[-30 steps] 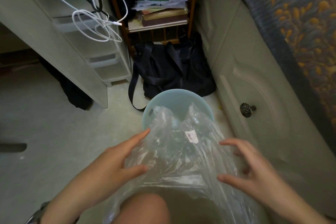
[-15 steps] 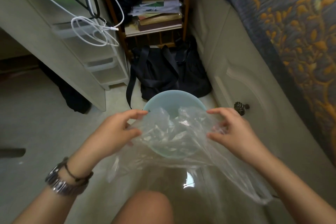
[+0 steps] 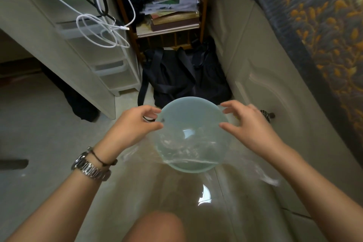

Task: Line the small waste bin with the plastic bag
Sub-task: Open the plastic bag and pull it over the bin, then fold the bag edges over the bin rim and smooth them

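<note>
A small round pale-blue waste bin (image 3: 189, 99) stands on the floor in front of my knee. A clear plastic bag (image 3: 187, 148) lies across its near half and trails over the floor toward me. My left hand (image 3: 133, 125) is at the bin's left rim and my right hand (image 3: 249, 125) at its right rim. Each pinches the bag's edge between thumb and fingers, holding the film spread over the opening. The thin film is hard to make out at the fingertips.
A black shoulder bag (image 3: 176, 80) sits just behind the bin. White plastic drawers (image 3: 110, 68) with hanging cables (image 3: 98, 31) stand at the left. A cabinet door with a knob (image 3: 267, 115) and a patterned bedcover (image 3: 324, 25) close in the right side.
Both hands moved forward from the crumpled bag near my knee to the bin's sides. The bag went from bunched up to spread flat over the bin's opening.
</note>
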The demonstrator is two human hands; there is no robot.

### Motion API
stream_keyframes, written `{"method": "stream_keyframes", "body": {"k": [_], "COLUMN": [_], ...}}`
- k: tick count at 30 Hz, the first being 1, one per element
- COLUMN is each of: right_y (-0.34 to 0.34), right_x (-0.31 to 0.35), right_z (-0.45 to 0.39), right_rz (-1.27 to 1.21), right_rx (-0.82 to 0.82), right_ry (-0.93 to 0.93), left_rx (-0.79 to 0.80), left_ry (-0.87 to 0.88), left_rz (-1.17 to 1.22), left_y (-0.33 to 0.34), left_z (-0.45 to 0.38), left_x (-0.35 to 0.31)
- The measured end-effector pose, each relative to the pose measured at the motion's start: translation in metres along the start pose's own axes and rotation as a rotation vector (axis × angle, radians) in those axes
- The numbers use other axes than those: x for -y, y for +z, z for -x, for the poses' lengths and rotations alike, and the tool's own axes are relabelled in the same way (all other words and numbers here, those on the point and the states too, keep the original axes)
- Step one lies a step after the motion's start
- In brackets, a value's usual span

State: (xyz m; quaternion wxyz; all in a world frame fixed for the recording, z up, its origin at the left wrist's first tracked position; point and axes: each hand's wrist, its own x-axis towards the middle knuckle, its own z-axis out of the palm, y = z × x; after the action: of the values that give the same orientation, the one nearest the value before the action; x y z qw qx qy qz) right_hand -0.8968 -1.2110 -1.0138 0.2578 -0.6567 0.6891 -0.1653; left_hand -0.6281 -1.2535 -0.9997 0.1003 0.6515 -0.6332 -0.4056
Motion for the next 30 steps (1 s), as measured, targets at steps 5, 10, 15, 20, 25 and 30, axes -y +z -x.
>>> {"method": "stream_keyframes", "body": {"k": [5,10,15,20,25,30], "right_y": [-0.042,-0.037,-0.016,-0.01,-0.014,-0.023], "right_x": [0.021,0.021,0.001,-0.005,-0.003,0.006], "right_z": [0.034,0.067,0.063,0.037,0.018,0.015], "right_rz": [-0.101,0.067,0.02,0.006,0.065,0.291], "right_rx": [0.082,0.27,0.104,-0.073,-0.186,-0.164], "right_ry": [-0.068,-0.109,-0.093,-0.069,-0.026,-0.056], "left_rx": [-0.074,-0.067,-0.133,-0.263,-0.372,-0.412], "left_ry": [0.078,0.075,0.108,0.136,0.129,0.187], "left_rz": [0.025,0.002,-0.085,-0.079,-0.103,-0.256], "left_y": [-0.017,-0.009,0.007,0.013,0.009,0.004], "left_z": [0.044,0.075,0.066,0.041,0.023,0.029], "left_x": [-0.016,-0.012,0.008,0.02,0.027,0.016]}}
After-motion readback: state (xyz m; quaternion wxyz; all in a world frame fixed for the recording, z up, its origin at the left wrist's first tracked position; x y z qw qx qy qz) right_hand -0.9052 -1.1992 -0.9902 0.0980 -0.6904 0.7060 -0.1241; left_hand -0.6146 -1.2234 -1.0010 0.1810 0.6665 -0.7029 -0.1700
